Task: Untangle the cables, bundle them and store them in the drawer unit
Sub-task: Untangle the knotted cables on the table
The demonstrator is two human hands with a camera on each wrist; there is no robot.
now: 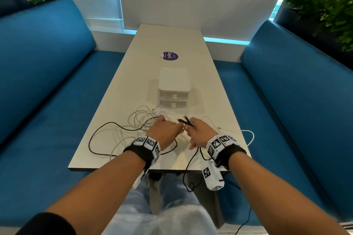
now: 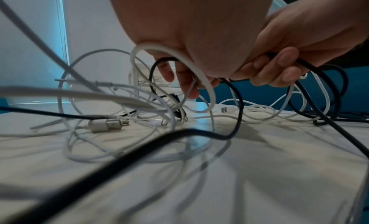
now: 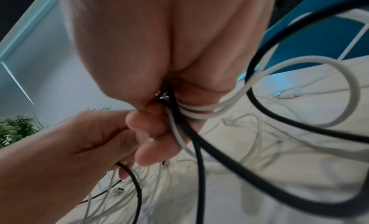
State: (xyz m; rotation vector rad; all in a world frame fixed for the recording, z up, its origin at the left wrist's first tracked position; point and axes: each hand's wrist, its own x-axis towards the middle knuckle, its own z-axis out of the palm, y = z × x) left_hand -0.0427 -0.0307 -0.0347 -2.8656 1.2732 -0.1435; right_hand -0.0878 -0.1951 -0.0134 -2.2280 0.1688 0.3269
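Right hand (image 1: 198,133) fingers curl round thin black cable (image 1: 186,121) w/ both plug ends poking out far side, plus a white loop. Left hand (image 1: 164,131) fingers curl into tangled white cables (image 1: 139,118), pinching a strand. All on pale worktop (image 1: 200,74), just near of shut white two-drawer unit (image 1: 174,89). Best: keep plugs pinched, feed black slack out slowly, lift crossings rather than yank.
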